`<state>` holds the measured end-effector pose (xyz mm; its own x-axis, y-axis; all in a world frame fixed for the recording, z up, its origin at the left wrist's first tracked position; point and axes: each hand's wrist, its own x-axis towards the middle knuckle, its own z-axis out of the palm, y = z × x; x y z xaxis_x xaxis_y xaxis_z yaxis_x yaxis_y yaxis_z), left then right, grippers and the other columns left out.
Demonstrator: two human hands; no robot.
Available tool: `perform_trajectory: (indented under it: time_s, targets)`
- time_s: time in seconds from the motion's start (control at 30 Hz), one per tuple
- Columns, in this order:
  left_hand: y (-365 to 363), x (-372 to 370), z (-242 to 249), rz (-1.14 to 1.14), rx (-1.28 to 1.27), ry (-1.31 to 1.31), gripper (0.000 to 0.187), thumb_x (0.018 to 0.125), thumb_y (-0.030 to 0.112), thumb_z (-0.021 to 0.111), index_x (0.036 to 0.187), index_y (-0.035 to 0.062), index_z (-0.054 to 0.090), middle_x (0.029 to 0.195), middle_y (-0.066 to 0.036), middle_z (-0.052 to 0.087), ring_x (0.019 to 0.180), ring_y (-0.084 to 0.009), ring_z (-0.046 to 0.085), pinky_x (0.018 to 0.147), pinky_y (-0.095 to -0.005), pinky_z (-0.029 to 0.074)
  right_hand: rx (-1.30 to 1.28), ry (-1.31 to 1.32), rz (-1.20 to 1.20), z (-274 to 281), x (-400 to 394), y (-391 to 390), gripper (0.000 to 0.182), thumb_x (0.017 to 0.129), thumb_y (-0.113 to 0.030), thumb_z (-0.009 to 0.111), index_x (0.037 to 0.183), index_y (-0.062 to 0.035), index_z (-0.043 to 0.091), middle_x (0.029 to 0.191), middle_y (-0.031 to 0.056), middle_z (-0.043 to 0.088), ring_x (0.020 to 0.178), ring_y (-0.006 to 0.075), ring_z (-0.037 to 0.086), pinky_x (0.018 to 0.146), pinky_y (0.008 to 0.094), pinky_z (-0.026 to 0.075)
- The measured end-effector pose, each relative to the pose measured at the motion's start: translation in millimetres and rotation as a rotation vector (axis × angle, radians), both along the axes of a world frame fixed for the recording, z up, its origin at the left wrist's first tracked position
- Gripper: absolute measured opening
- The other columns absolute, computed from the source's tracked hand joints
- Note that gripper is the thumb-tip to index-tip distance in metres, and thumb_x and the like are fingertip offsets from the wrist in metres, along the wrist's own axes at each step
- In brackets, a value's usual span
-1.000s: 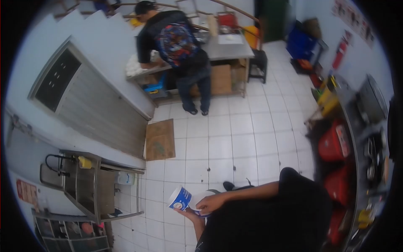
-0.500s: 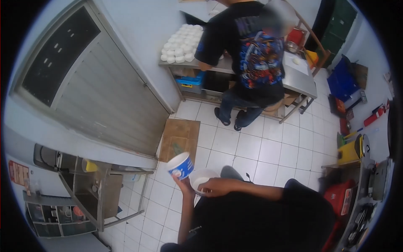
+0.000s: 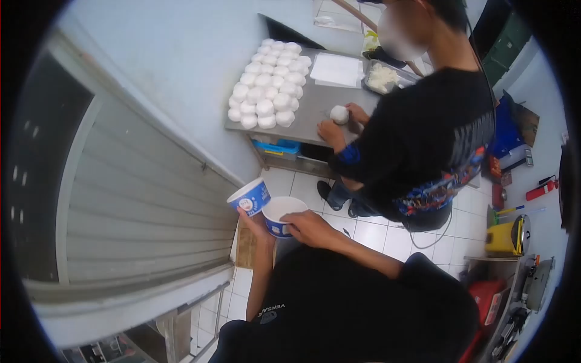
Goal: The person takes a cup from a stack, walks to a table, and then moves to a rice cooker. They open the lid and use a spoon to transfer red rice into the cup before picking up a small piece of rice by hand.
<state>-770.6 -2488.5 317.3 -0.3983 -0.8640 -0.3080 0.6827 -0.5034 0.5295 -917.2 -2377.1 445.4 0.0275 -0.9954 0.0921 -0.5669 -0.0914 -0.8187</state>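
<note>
Cups [image 3: 249, 198]: right fingers [image 3: 298, 221] pinching one's rim, left fingers [image 3: 246, 216] clasping other (tips partly hidden).

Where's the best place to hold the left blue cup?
Probably the lower outer wall of the left cup, from beneath, where the left hand supports it: its mouth tips leftward, and the right cup sits close on its other side.
</note>
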Motion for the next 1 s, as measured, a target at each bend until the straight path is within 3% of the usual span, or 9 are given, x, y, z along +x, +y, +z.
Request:
perform_trajectory:
  time_s: [0.07, 0.2, 0.3, 0.43, 0.47, 0.67, 0.77, 0.87, 1.0]
  targets:
    - [-48, -33, -8, -0.034, 0.030, 0.039, 0.093, 0.087, 0.078, 0.032, 0.148, 0.0073, 0.030, 0.147, -0.013, 0.040, 0.134, -0.0284, 0.039, 0.110, -0.0413, 0.031, -0.150, 0.067, -0.113, 8, -19, -44, 0.019, 0.083, -0.007, 0.058, 0.099, -0.0015, 0.065, 0.085, 0.0204, 0.066, 0.084, 0.0420, 0.062, 0.076, 0.0506, 0.047]
    - [-149, -107, 1, -0.233, 0.062, 0.008, 0.094, 0.086, 0.080, 0.032, 0.140, 0.0038, 0.040, 0.140, -0.013, 0.047, 0.127, -0.0278, 0.046, 0.105, -0.0409, 0.038, -0.114, 0.098, -0.295, -7, -57, -127, 0.025, 0.083, -0.002, 0.061, 0.107, -0.0001, 0.063, 0.090, 0.0179, 0.067, 0.085, 0.0377, 0.062, 0.080, 0.0462, 0.047]
    - [-206, -168, 15, -0.403, 0.079, -0.004, 0.092, 0.086, 0.080, 0.033, 0.137, 0.0042, 0.043, 0.133, -0.011, 0.052, 0.120, -0.0261, 0.052, 0.100, -0.0389, 0.043, -0.284, 0.076, -0.548, -14, -78, -173, 0.023, 0.080, -0.004, 0.060, 0.102, 0.0003, 0.065, 0.088, 0.0217, 0.066, 0.087, 0.0418, 0.062, 0.078, 0.0502, 0.047]
    - [-267, -238, 12, -0.593, 0.089, -0.023, 0.087, 0.088, 0.077, 0.036, 0.138, 0.0063, 0.042, 0.131, -0.010, 0.053, 0.119, -0.0255, 0.053, 0.101, -0.0374, 0.042, -0.127, 0.088, -0.755, -5, -110, -223, 0.026, 0.081, 0.000, 0.060, 0.107, 0.0011, 0.064, 0.092, 0.0200, 0.065, 0.089, 0.0391, 0.061, 0.087, 0.0461, 0.045]
    - [-274, -253, 19, -0.628, 0.103, -0.039, 0.085, 0.088, 0.076, 0.037, 0.137, 0.0069, 0.042, 0.130, -0.010, 0.054, 0.118, -0.0252, 0.054, 0.101, -0.0374, 0.043, -0.133, 0.115, -0.793, -3, -118, -233, 0.026, 0.082, 0.000, 0.060, 0.108, -0.0003, 0.064, 0.093, 0.0174, 0.064, 0.091, 0.0361, 0.060, 0.098, 0.0465, 0.040]
    - [-304, -330, 63, -0.775, 0.073, 0.058, 0.081, 0.088, 0.075, 0.040, 0.134, 0.0087, 0.045, 0.124, -0.010, 0.057, 0.112, -0.0235, 0.058, 0.095, -0.0376, 0.047, -0.237, 0.306, -1.016, 4, -159, -265, 0.026, 0.082, -0.004, 0.065, 0.109, -0.0040, 0.063, 0.098, 0.0107, 0.061, 0.093, 0.0302, 0.060, 0.112, 0.0497, 0.028]
    - [-302, -351, 79, -0.685, 0.012, 0.019, 0.081, 0.087, 0.076, 0.040, 0.133, 0.0092, 0.046, 0.125, -0.010, 0.057, 0.113, -0.0236, 0.057, 0.096, -0.0371, 0.047, -0.168, 0.466, -1.152, 7, -171, -269, 0.024, 0.082, -0.005, 0.066, 0.106, -0.0068, 0.065, 0.107, 0.0095, 0.059, 0.099, 0.0299, 0.058, 0.107, 0.0486, 0.033]
    - [-304, -375, 77, -0.632, 0.003, -0.071, 0.082, 0.086, 0.076, 0.041, 0.135, 0.0097, 0.045, 0.131, -0.010, 0.053, 0.119, -0.0238, 0.053, 0.098, -0.0368, 0.046, -0.189, 0.443, -1.238, -2, -190, -272, 0.020, 0.081, -0.005, 0.067, 0.100, -0.0081, 0.067, 0.113, 0.0091, 0.056, 0.105, 0.0314, 0.055, 0.099, 0.0462, 0.039]
    - [-329, -409, 27, -0.733, -0.149, -0.049, 0.077, 0.089, 0.067, 0.048, 0.140, 0.0102, 0.039, 0.138, -0.009, 0.048, 0.126, -0.0231, 0.048, 0.103, -0.0413, 0.041, -0.147, 0.385, -1.216, -32, -220, -270, 0.018, 0.079, -0.006, 0.068, 0.097, -0.0079, 0.069, 0.104, 0.0108, 0.057, 0.101, 0.0327, 0.054, 0.088, 0.0437, 0.043]
